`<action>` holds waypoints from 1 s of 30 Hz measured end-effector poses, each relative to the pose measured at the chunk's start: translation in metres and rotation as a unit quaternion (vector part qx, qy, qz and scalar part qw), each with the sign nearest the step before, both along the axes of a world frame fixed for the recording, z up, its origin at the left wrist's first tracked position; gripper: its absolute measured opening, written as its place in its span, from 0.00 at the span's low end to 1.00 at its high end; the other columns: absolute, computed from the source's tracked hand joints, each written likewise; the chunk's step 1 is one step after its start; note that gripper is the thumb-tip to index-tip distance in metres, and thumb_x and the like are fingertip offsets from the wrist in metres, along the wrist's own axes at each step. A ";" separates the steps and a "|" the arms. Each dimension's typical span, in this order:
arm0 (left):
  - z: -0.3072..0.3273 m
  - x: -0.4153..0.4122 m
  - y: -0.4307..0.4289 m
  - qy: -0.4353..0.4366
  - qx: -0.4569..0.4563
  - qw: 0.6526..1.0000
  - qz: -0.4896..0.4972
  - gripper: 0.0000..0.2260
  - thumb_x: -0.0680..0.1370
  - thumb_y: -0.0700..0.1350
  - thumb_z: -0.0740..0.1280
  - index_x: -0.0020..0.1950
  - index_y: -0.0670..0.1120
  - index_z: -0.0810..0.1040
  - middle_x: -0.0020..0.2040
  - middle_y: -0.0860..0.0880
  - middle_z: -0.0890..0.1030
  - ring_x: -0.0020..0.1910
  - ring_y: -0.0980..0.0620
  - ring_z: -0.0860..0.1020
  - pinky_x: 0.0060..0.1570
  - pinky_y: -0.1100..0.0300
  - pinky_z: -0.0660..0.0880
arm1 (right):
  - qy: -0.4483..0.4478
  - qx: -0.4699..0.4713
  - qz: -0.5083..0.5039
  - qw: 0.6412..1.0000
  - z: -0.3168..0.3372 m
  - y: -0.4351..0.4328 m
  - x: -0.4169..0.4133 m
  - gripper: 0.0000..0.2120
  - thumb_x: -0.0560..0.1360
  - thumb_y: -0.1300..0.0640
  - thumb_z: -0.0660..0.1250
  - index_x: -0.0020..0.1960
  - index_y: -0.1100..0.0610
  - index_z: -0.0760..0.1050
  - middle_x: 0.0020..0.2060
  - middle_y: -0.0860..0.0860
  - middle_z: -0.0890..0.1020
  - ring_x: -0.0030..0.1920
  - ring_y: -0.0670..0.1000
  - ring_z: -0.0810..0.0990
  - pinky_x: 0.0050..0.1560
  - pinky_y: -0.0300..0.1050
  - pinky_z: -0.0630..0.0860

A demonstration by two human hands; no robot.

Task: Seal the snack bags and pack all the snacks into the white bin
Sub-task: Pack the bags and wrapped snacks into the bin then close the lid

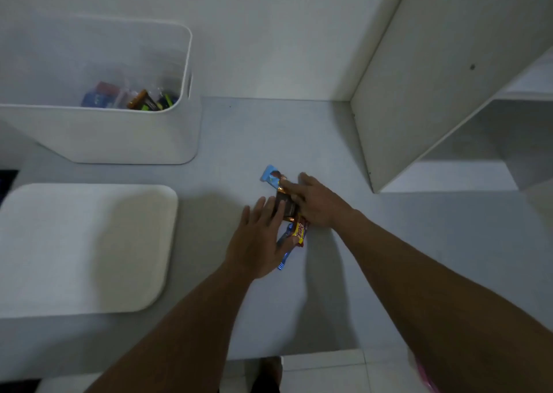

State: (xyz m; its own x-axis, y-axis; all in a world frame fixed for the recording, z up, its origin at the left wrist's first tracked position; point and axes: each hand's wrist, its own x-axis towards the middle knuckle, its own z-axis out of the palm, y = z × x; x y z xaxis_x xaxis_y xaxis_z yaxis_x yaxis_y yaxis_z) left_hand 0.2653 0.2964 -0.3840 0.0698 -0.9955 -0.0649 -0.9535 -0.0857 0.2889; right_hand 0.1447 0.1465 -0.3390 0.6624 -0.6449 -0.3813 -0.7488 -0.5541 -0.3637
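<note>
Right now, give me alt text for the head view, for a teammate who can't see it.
The person's left grip and right grip, fingers straight, rest on a small pile of wrapped snacks on the grey table. At far left stands the open white bin with a few packets already inside, a white lid lying nearer.

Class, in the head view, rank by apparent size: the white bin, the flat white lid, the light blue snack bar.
Largest: white bin and flat white lid look alike; the lid lies nearer the camera, so unranked.
Smallest: light blue snack bar.
</note>
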 end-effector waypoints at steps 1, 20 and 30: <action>-0.004 -0.002 0.000 -0.017 0.003 1.000 -0.009 0.36 0.79 0.68 0.46 0.79 0.45 0.59 0.78 0.41 0.63 0.77 0.39 0.61 0.72 0.38 0.61 | 0.001 -0.021 0.023 1.000 -0.004 0.000 -0.002 0.23 0.83 0.55 0.56 0.77 0.46 0.61 0.73 0.62 0.63 0.71 0.63 0.63 0.70 0.56 0.64; -0.007 0.038 -0.023 -0.145 -0.081 0.985 0.036 0.25 0.71 0.50 0.67 0.68 0.50 0.74 0.61 0.46 0.78 0.52 0.40 0.76 0.46 0.49 0.72 | -0.081 -0.229 0.008 0.970 -0.045 -0.015 0.008 0.28 0.78 0.41 0.60 0.71 0.59 0.67 0.55 0.57 0.75 0.50 0.59 0.75 0.47 0.53 0.74; -0.012 0.042 -0.026 -0.174 -0.077 0.972 0.137 0.15 0.78 0.53 0.58 0.58 0.46 0.75 0.57 0.45 0.77 0.46 0.40 0.73 0.39 0.50 0.68 | -0.115 -0.265 0.007 0.957 -0.048 -0.018 0.006 0.31 0.75 0.39 0.61 0.75 0.46 0.63 0.67 0.57 0.70 0.62 0.59 0.70 0.58 0.54 0.68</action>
